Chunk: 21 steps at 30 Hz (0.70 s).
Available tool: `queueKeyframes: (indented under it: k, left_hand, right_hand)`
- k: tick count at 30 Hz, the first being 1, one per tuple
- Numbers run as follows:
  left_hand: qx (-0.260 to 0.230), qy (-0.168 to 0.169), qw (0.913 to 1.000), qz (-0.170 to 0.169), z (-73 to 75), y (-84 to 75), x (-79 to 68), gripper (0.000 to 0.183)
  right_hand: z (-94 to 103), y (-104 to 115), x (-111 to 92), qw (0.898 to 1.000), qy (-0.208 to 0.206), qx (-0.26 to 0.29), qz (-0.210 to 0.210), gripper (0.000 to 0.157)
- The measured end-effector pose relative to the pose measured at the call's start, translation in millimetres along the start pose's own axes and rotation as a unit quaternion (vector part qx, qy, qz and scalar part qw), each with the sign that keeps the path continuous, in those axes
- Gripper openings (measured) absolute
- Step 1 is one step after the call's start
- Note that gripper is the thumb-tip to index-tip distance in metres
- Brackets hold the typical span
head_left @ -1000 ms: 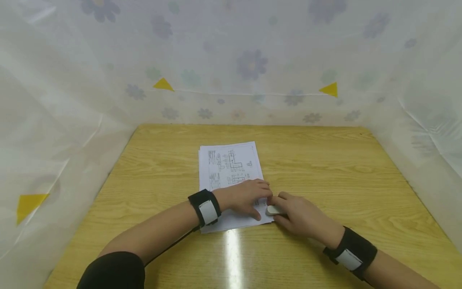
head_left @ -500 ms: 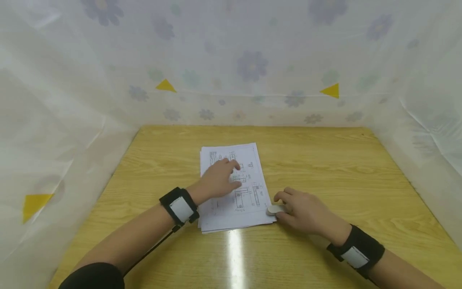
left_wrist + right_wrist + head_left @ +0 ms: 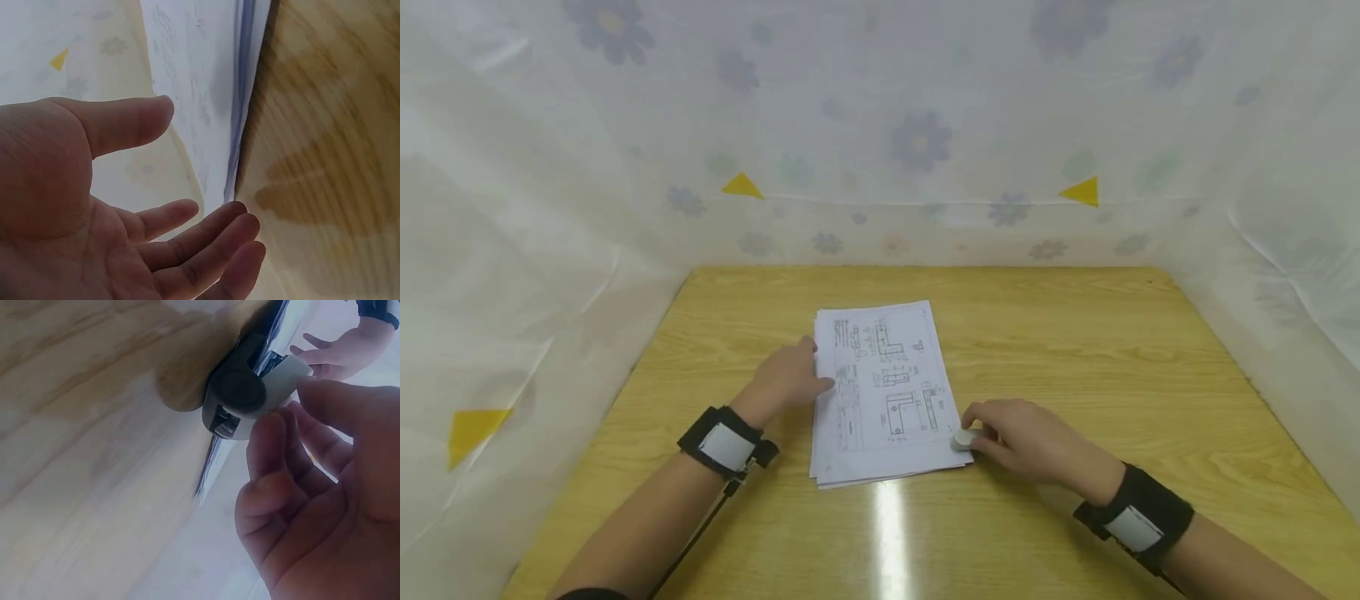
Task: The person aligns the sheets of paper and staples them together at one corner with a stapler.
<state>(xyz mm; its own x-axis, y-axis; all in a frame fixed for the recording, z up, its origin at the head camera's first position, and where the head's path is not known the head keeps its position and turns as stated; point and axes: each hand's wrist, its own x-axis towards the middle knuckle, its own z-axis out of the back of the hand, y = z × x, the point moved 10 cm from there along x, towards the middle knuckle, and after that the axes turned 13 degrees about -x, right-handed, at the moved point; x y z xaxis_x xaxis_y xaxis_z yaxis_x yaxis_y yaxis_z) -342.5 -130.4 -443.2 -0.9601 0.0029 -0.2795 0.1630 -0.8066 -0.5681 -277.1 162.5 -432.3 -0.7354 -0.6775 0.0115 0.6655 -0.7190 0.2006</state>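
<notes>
A stack of printed sheets with technical drawings lies on the table, its edges slightly uneven. My right hand pinches a small grey-and-white stapler between thumb and fingers. In the head view the stapler sits at the sheets' near right corner, much of it covered by the hand. Beside the left edge of the stack is my left hand, thumb and fingers spread apart. The left wrist view shows nothing between that thumb and fingers; whether a fingertip touches the paper edge, I cannot tell.
The wood-grain table reaches back to a pale flower-patterned sheet that hangs around it on the far side and both flanks. Yellow triangles mark that sheet. A cable runs along the left forearm.
My left hand has moved leftward from the sheets' right side, across them, to their left edge. The right hand has stayed at the near right corner with the stapler.
</notes>
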Motion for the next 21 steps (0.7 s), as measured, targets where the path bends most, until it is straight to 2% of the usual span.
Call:
queueKeyframes:
  k: [8,13,16,19,21]
  left_hand:
    - [-0.013,-0.016,0.9997,-0.016,-5.3,-2.2,11.3,0.082]
    - [-0.025,-0.015,0.9994,-0.020,-9.4,-3.6,13.5,0.084]
    - [-0.029,-0.013,0.9992,-0.025,-9.7,-6.5,13.9,0.082]
    - [-0.027,-0.014,0.9991,-0.030,-10.7,-8.8,13.8,0.080]
    - [-0.021,-0.012,0.9992,-0.033,-13.7,-9.0,13.3,0.079]
  right_hand:
    - [-5.8,1.6,4.4,0.998,0.031,0.054,-0.004,0.010]
    - [-8.4,-0.1,11.1,0.997,0.029,0.069,-0.030,0.013]
    - [-5.7,-1.1,22.5,0.998,0.006,0.026,-0.057,0.018]
    - [-5.5,0.2,36.7,0.996,-0.013,-0.048,-0.076,0.020]
    - [-10.0,3.2,44.5,0.992,-0.012,-0.100,-0.076,0.021]
